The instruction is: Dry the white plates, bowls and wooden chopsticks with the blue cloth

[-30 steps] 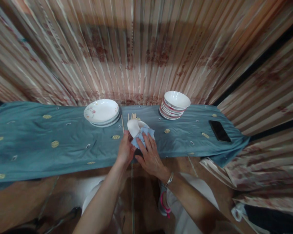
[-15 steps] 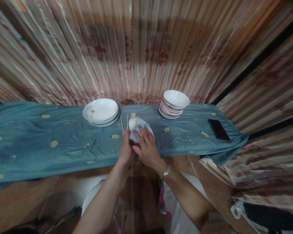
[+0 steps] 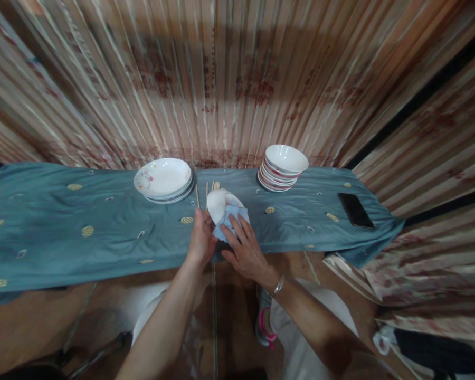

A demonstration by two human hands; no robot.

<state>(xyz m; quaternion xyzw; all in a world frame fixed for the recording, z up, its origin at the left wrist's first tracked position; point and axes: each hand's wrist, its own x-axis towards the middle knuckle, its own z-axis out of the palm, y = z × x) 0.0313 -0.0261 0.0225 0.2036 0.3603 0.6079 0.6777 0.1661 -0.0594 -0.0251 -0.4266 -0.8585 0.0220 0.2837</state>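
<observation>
Between my hands is a white bowl (image 3: 217,200), tilted so that part of its inside shows. My left hand (image 3: 201,236) grips the bowl at its left side, the thumb pointing up and the other fingers mostly hidden. A light blue cloth (image 3: 229,224) lies bunched against the bowl's inside. My right hand (image 3: 244,248) presses that cloth to the bowl with its fingers over it. Just beyond the bowl several wooden chopsticks (image 3: 216,185) lie on the cloth-covered table, partly hidden by the bowl and my left hand.
A stack of flowered white plates (image 3: 164,178) sits to the left. On the right stands a stack of red-and-white bowls (image 3: 284,168). A black phone (image 3: 355,210) lies farther right on the teal tablecloth (image 3: 114,227). A pleated curtain (image 3: 229,79) hangs behind the table.
My right hand and the blue cloth have slid down and slightly right across the bowl, showing more of its inside. My left hand has shifted slightly left, still on the bowl.
</observation>
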